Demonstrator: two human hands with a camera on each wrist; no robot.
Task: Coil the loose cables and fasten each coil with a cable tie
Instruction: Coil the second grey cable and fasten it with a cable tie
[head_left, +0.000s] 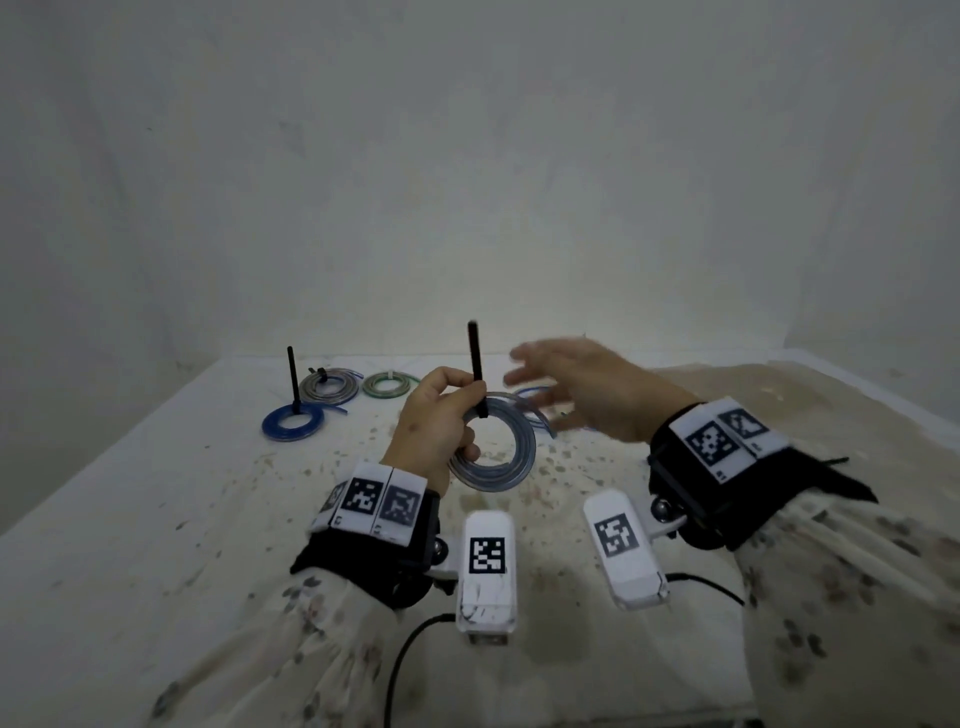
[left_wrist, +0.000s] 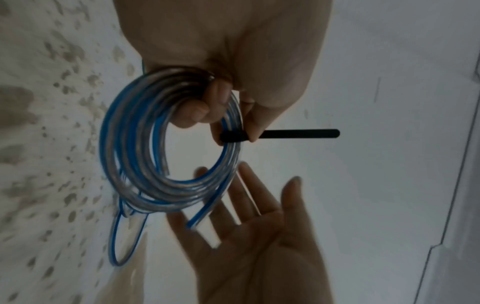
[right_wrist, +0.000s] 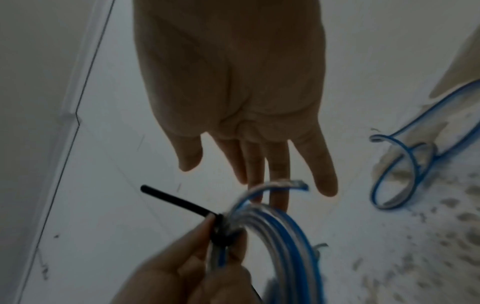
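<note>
My left hand (head_left: 441, 415) holds a coil of clear cable with a blue stripe (head_left: 498, 447) above the table, fingers curled through it (left_wrist: 197, 111). A black cable tie (head_left: 476, 364) is wrapped round the coil (left_wrist: 145, 164) at my thumb; its tail (left_wrist: 301, 133) sticks straight out. My right hand (head_left: 576, 389) hovers just right of the coil with fingers spread, holding nothing (right_wrist: 259, 164). In the right wrist view the tie (right_wrist: 221, 232) sits cinched on the strands (right_wrist: 280, 236). A loose blue-striped cable (right_wrist: 397, 174) lies on the table to the right.
Three tied coils lie at the back left of the stained white table (head_left: 156, 519): a blue one (head_left: 293, 423) with an upright black tie tail, a grey one (head_left: 330, 387) and a green one (head_left: 387, 385). Walls stand close behind and to the left.
</note>
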